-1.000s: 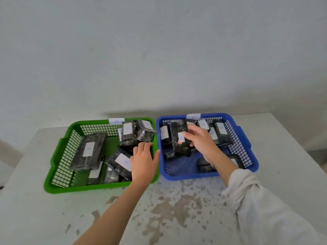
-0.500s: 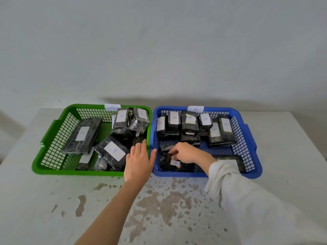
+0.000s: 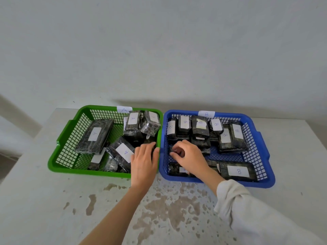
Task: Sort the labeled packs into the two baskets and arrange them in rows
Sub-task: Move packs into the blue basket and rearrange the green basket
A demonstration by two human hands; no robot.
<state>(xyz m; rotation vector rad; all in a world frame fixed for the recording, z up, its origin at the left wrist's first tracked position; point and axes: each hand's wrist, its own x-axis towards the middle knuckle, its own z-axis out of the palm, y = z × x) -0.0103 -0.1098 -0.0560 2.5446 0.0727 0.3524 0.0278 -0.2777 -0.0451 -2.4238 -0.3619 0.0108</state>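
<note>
Left hand [image 3: 144,163] lies flat, fingers straight and loose, over the near right corner of the green plastic mesh basket [image 3: 79,171]; its rim sits just beside the blue plastic mesh basket [image 3: 230,115], right between the two hands; right hand [image 3: 191,156] is inside the blue one, fingers curled, can't tell if they're actually gripping anything; bare blue floor [image 3: 226,157] is open just right of those fingers; black film-wrapped packs [image 3: 200,126] stand in a row beyond them, marked "B"; the pack [image 3: 123,152] left of the left fingers reads "A"; white tabletop [image 3: 159,206] has brown worn patches; pale wall [image 3: 159,50] behind.
</note>
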